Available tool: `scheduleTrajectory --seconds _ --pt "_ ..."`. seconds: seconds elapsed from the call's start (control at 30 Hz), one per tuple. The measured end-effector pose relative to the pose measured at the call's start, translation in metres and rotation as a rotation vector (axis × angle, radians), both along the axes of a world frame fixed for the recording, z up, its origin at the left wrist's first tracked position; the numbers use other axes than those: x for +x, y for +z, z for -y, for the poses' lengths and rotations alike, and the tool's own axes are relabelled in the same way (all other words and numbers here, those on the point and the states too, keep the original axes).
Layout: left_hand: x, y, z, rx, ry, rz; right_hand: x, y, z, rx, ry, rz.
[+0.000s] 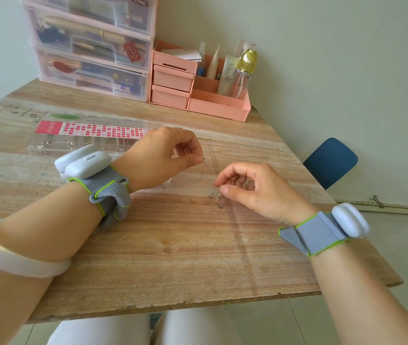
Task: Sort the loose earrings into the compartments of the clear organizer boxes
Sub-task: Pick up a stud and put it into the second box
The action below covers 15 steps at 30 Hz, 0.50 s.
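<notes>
Left hand (163,155) pinches a tiny metallic earring (204,159).

The person is wearing a grey fabric strap (109,195) edged in bright green around the left wrist, carrying two white rounded pods (83,160) on top. A matching grey strap (318,234) with green piping is circling the right wrist, bearing one white oval pod (349,220). A pale, milky bangle (11,255) is sitting further up the left forearm. Bare forearms are showing, and white trousers (143,329) are covering the knees.
</notes>
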<state>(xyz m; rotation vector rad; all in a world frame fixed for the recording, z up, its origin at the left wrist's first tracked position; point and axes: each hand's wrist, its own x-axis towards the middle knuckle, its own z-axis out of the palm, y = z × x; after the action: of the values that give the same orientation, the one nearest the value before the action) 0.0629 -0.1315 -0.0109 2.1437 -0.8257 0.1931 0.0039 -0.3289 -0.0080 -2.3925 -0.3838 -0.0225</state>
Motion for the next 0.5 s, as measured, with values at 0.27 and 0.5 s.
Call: scheduleTrajectory --seconds 0.27,0.5 --pt "0.001 0.000 0.000 0.000 -0.003 0.008 0.010 -0.004 -0.009 -0.104 0.017 0.004" --pt "0.001 0.000 0.000 -0.005 0.002 0.019 0.011 -0.002 -0.012 -0.135 0.034 0.017"
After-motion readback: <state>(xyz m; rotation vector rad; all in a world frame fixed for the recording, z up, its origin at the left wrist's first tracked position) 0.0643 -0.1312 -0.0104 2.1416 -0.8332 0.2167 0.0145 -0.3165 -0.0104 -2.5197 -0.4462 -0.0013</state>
